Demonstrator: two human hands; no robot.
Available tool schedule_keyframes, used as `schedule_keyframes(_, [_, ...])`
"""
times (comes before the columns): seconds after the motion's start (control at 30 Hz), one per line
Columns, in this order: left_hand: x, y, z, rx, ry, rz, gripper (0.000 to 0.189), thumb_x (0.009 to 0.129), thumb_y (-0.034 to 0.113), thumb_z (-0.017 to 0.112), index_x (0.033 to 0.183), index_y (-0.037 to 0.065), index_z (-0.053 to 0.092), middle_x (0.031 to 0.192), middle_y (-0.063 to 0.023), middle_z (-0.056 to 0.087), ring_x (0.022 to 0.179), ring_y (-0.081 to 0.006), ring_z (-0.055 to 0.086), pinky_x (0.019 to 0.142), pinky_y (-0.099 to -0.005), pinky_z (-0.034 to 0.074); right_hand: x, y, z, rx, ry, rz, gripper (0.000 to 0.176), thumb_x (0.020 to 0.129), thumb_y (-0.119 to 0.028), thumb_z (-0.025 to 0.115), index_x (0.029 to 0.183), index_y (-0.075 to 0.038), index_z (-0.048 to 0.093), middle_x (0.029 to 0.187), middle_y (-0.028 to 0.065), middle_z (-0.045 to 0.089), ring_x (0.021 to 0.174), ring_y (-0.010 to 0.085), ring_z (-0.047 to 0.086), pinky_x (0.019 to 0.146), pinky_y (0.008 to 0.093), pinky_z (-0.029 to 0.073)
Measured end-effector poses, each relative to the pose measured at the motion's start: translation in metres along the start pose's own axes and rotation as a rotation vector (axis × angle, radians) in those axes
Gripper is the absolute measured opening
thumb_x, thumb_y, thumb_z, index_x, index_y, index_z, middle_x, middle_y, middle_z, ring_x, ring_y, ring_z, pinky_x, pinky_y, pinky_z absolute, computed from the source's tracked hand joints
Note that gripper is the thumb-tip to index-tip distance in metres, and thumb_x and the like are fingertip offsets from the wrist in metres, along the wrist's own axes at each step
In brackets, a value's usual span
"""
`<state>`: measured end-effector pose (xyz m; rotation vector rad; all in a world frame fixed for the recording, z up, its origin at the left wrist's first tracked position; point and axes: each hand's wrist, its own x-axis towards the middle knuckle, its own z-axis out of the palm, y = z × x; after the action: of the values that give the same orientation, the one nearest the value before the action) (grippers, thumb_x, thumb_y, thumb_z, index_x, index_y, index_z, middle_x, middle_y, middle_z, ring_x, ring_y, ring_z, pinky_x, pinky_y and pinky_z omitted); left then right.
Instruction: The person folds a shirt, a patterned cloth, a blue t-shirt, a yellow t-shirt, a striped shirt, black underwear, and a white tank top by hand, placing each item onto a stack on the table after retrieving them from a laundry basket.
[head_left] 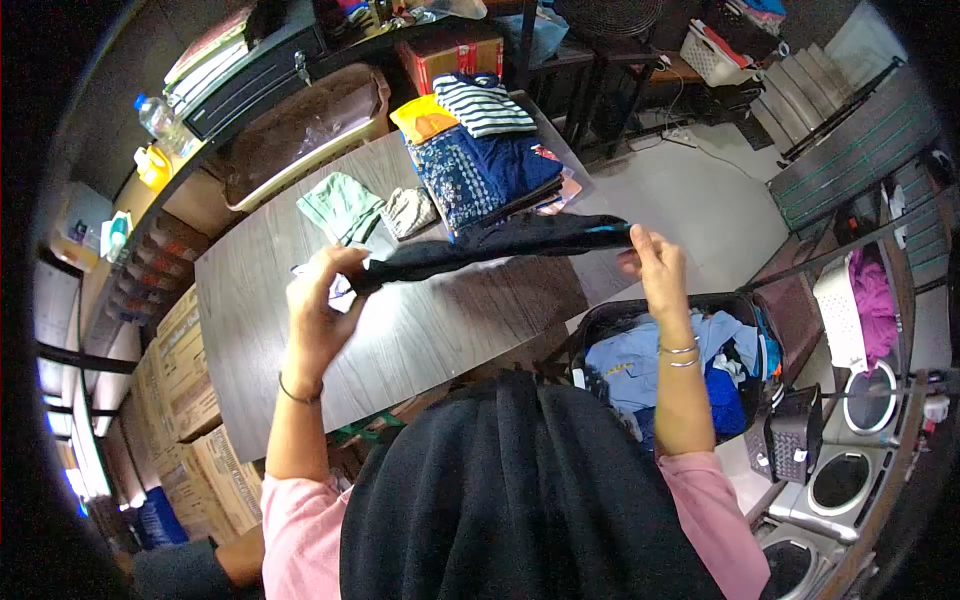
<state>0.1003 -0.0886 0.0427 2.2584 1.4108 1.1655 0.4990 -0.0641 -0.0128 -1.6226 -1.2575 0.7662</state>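
A black garment (490, 243) stretches nearly level between my two hands, above the grey wood-grain table (440, 330). My left hand (325, 290) pinches its left end between thumb and fingers. At the other end, my right hand (655, 270) grips the edge near a small blue patch. The exact kind of garment I cannot tell. Just beyond it lie a light green folded cloth (342, 207) and a small striped cloth (409, 211). A stack of folded clothes (470, 175) stands behind, with a navy patterned piece and a striped top.
Below my right forearm sits a dark basket (577, 345) heaped with blue clothes (630, 360). Cardboard boxes (185, 390) line the left side. Several washing machines (838, 483) stand at right. A dark sleeve (185, 572) and part of another person's arm show at lower left.
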Motion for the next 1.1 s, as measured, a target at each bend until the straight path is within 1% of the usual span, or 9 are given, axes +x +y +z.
schedule_keyframes(0.13, [-0.061, -0.012, 0.053, -0.174, -0.431, -0.135, 0.033, 0.062, -0.010, 0.064, 0.091, 0.004, 0.061, 0.104, -0.0122, 0.060, 0.097, -0.0314, 0.059, 0.085, -0.0372, 0.048, -0.021, 0.077, 0.046, 0.471, 0.113, 0.384, 0.031, 0.084, -0.035, 0.072, 0.077, -0.008, 0.060, 0.068, -0.0019, 0.052, 0.056, 0.0090, 0.050, 0.049, 0.0258, 0.047])
schedule_keyframes(0.23, [-0.107, -0.025, 0.114, -0.248, -0.438, -0.013, 0.024, 0.063, -0.006, 0.060, 0.086, 0.002, 0.056, 0.098, -0.0156, 0.063, 0.088, -0.0345, 0.060, 0.080, -0.0416, 0.048, -0.038, 0.135, 0.082, 0.432, 0.235, 0.528, 0.025, 0.076, -0.022, 0.079, 0.076, -0.006, 0.059, 0.067, -0.0008, 0.055, 0.050, 0.0075, 0.049, 0.040, 0.0245, 0.040])
schedule_keyframes(0.37, [-0.136, -0.051, 0.158, -0.256, -0.514, -0.108, 0.022, 0.064, -0.005, 0.060, 0.085, 0.003, 0.058, 0.095, -0.0155, 0.063, 0.087, -0.0349, 0.060, 0.078, -0.0421, 0.048, -0.052, 0.150, 0.102, -0.323, 0.441, 0.088, 0.024, 0.074, -0.003, 0.071, 0.090, -0.001, 0.053, 0.075, 0.0166, 0.062, 0.073, 0.0346, 0.061, 0.072, 0.0424, 0.047])
schedule_keyframes(0.53, [-0.023, -0.015, 0.150, -0.195, -0.253, 0.191, 0.025, 0.061, -0.005, 0.062, 0.083, 0.008, 0.061, 0.145, -0.0207, 0.036, 0.134, -0.0407, 0.033, 0.110, -0.0468, 0.030, -0.026, 0.041, 0.093, -0.208, -0.321, -0.751, 0.009, 0.072, 0.004, 0.056, 0.078, -0.001, 0.052, 0.076, 0.0166, 0.055, 0.075, 0.0365, 0.057, 0.065, 0.0408, 0.046])
schedule_keyframes(0.63, [0.030, -0.005, 0.136, -0.226, -0.403, 0.313, 0.023, 0.060, -0.005, 0.062, 0.079, 0.007, 0.065, 0.124, -0.0120, 0.056, 0.123, -0.0328, 0.047, 0.105, -0.0457, 0.033, -0.024, -0.007, 0.096, -0.363, -0.503, -0.978, 0.007, 0.074, -0.002, 0.053, 0.077, -0.001, 0.059, 0.075, 0.0150, 0.055, 0.076, 0.0358, 0.055, 0.069, 0.0399, 0.048])
schedule_keyframes(0.7, [0.047, -0.002, 0.118, -0.471, -0.487, 0.165, 0.024, 0.060, -0.007, 0.061, 0.083, 0.002, 0.065, 0.088, -0.0096, 0.063, 0.088, -0.0280, 0.062, 0.085, -0.0362, 0.047, -0.017, -0.022, 0.085, -0.284, -0.593, -0.842, 0.013, 0.076, -0.012, 0.060, 0.075, 0.001, 0.060, 0.079, 0.0146, 0.057, 0.081, 0.0345, 0.056, 0.071, 0.0386, 0.048])
schedule_keyframes(0.9, [0.044, -0.021, 0.077, -0.736, -0.202, -0.272, 0.033, 0.072, -0.017, 0.056, 0.101, -0.003, 0.062, 0.092, -0.0070, 0.065, 0.094, -0.0139, 0.061, 0.081, -0.0272, 0.050, -0.012, -0.045, 0.061, -0.271, -0.595, -0.884, 0.043, 0.069, -0.033, 0.079, 0.070, 0.005, 0.059, 0.082, 0.0175, 0.058, 0.073, 0.0329, 0.059, 0.067, 0.0383, 0.047])
schedule_keyframes(1.0, [0.051, -0.050, 0.072, -0.320, -0.325, -0.172, 0.036, 0.075, -0.017, 0.055, 0.108, -0.002, 0.057, 0.105, -0.0084, 0.064, 0.101, -0.0127, 0.059, 0.086, -0.0258, 0.048, 0.004, -0.047, 0.078, -0.282, -0.578, -0.441, 0.030, 0.067, -0.020, 0.080, 0.073, 0.001, 0.059, 0.085, 0.0144, 0.064, 0.076, 0.0334, 0.063, 0.071, 0.0351, 0.050])
schedule_keyframes(1.1, [0.046, -0.061, 0.072, -0.249, -0.023, -0.057, 0.030, 0.075, -0.019, 0.051, 0.099, -0.001, 0.054, 0.111, -0.0094, 0.063, 0.105, -0.0148, 0.058, 0.090, -0.0263, 0.047, -0.007, -0.067, 0.105, 0.059, -0.215, -0.671, 0.022, 0.067, -0.004, 0.076, 0.083, -0.001, 0.061, 0.082, 0.0143, 0.065, 0.080, 0.0331, 0.065, 0.070, 0.0353, 0.050])
